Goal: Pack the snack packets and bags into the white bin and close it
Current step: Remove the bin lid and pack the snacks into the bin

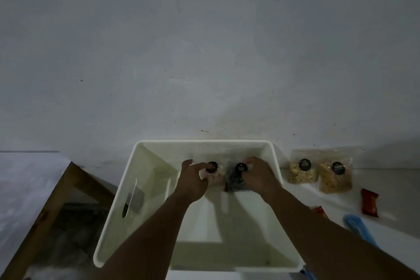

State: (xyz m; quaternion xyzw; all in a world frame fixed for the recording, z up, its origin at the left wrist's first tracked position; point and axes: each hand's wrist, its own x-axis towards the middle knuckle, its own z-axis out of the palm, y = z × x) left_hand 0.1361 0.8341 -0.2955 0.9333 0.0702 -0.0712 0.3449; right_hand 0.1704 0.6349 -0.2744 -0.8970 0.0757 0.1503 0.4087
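I see both hands inside the white bin (118, 191) near its far wall. Left hand (192, 180) grips a pale bag (212, 171); right hand (258, 175) grips a dark bag (235, 178); the bags touch. Two tan bags (303, 171) lie outside, beside the bin's right wall.

No lettering can be read anywhere in the dim, blurred view. Round black labels sit on four clear bags: two inside the bin (276, 166), at (212, 166) and (240, 168), and two on the table, at (303, 164) and (338, 168). Pale marks, perhaps print, show on each.
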